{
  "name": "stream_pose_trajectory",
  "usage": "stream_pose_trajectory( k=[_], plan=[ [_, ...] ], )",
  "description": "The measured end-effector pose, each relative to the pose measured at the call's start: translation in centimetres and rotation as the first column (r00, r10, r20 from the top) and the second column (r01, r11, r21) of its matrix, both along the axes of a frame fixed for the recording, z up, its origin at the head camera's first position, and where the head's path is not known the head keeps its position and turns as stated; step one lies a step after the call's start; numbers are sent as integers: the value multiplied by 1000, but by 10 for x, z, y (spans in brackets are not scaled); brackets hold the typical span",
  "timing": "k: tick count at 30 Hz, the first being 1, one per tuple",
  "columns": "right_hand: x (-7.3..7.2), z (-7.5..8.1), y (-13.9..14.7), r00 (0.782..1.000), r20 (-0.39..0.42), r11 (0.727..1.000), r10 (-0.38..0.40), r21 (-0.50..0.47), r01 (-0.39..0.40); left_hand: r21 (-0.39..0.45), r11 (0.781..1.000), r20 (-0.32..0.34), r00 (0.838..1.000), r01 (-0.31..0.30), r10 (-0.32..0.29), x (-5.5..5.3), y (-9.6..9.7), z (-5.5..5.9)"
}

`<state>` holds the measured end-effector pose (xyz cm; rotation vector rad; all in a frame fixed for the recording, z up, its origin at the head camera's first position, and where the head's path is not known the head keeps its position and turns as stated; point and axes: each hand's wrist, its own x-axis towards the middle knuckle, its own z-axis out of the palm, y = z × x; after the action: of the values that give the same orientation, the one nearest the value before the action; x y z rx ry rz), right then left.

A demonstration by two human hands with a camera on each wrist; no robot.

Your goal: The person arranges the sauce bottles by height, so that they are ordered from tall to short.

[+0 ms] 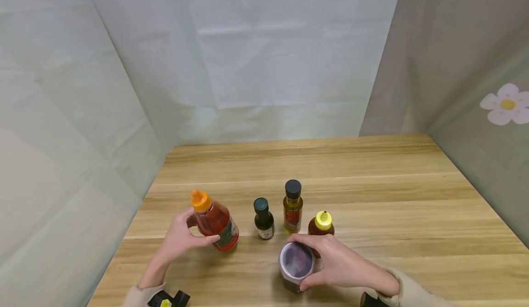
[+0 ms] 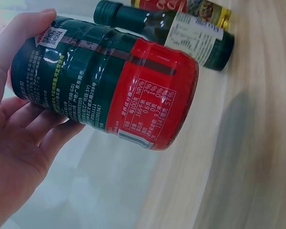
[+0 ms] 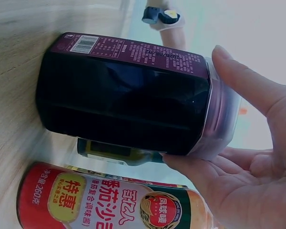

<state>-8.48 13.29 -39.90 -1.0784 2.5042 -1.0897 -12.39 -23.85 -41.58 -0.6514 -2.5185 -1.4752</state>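
My left hand [image 1: 182, 238] grips a red sauce bottle [image 1: 216, 224] with an orange cap, thumb on one side and fingers on the other. The bottle leans to the left; its green and red label [image 2: 114, 86] fills much of the left wrist view. My right hand [image 1: 336, 261] holds a dark jar [image 1: 296, 263] by its translucent lid, between thumb and fingers. In the right wrist view the jar [image 3: 124, 95] shows faceted sides and a purple label; whether its base touches the table cannot be told.
Between the hands stand a small dark bottle [image 1: 264, 219] and a taller black-capped bottle [image 1: 292, 208]. A yellow-capped sauce bottle [image 1: 322, 224] is partly hidden behind my right hand. The wooden table [image 1: 392, 196] is bordered by hanging cloth [image 1: 268, 59].
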Motion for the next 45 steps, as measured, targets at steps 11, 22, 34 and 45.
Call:
stream_pose_trajectory(
  k=[11,22,34,45],
  plan=[
    [-1,1,3,1000,4,1000,-6,-6,6,-19,997,25,996,-80,81,-21,-14,-2],
    [-6,-2,2,1000,8,1000,-21,0,21,-39,990,117,984,-134,138,-52,-16,-2],
    [-9,-3,5,1000,-24,1000,-10,-15,9,-66,963,215,939,-261,269,-85,-3,2],
    [-10,-6,6,999,-41,1000,5,-22,-6,-52,966,262,930,-253,258,-111,6,1]
  ],
)
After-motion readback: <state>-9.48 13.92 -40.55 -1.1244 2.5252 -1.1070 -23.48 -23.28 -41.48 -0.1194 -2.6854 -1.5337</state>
